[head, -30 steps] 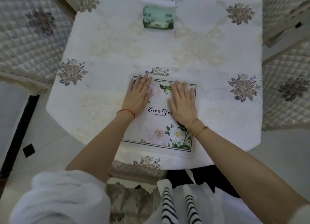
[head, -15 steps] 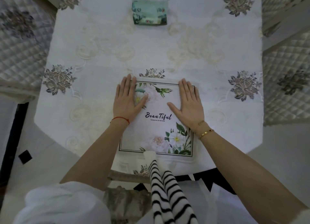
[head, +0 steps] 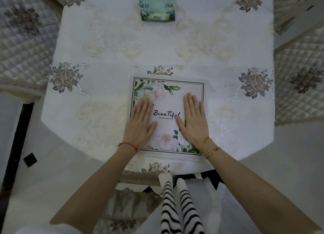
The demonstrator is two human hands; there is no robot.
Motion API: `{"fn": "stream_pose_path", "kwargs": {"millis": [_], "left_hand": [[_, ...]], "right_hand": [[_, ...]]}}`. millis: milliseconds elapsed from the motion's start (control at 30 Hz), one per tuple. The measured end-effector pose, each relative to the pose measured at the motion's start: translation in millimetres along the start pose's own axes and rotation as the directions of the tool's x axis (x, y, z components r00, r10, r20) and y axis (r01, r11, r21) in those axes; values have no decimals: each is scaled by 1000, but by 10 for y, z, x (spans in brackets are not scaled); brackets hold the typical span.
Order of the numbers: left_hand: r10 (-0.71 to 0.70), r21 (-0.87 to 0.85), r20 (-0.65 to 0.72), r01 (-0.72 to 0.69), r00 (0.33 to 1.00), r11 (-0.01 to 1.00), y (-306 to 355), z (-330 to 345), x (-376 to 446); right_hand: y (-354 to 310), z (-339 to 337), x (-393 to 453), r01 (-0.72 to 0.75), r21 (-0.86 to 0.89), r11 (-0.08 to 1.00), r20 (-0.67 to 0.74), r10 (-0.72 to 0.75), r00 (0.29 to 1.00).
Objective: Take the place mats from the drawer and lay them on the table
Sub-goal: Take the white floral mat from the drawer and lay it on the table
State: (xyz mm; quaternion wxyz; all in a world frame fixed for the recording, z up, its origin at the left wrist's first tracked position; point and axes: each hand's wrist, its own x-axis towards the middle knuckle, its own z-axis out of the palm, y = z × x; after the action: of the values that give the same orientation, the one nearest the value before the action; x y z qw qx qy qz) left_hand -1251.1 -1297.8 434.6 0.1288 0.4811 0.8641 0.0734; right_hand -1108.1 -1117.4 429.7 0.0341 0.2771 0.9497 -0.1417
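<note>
A white place mat with printed flowers, a dark border line and the word "Beautiful" lies flat on the table near its front edge. My left hand rests palm down on the mat's left side, fingers straight. On the mat's right side my right hand lies flat in the same way. Both hands cover parts of the print. No drawer is in view.
A white embroidered cloth covers the table. At the far middle sits a green tissue pack. Quilted chairs stand at the left and right, and another chair is tucked under the front edge.
Both hands have slid back toward me along the mat, from its upper half to its lower half. The mat stays flat in the same place.
</note>
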Motion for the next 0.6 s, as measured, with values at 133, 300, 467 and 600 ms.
{"fn": "stream_pose_path", "kwargs": {"millis": [133, 300, 467, 600], "left_hand": [[-17, 0, 17, 17, 1000, 1000, 16, 55, -114], [-15, -7, 12, 15, 1000, 1000, 18, 50, -123], [-28, 14, 10, 28, 1000, 1000, -67, 30, -234], [-55, -2, 2, 55, 999, 999, -68, 14, -338]], "right_hand": [[19, 19, -77, 1, -11, 1000, 8, -1, 1000], [138, 5, -268, -15, -7, 1000, 6, 15, 1000], [134, 5, -477, -18, 19, 1000, 13, 17, 1000], [64, -3, -520, -28, 17, 999, 2, 28, 1000]]}}
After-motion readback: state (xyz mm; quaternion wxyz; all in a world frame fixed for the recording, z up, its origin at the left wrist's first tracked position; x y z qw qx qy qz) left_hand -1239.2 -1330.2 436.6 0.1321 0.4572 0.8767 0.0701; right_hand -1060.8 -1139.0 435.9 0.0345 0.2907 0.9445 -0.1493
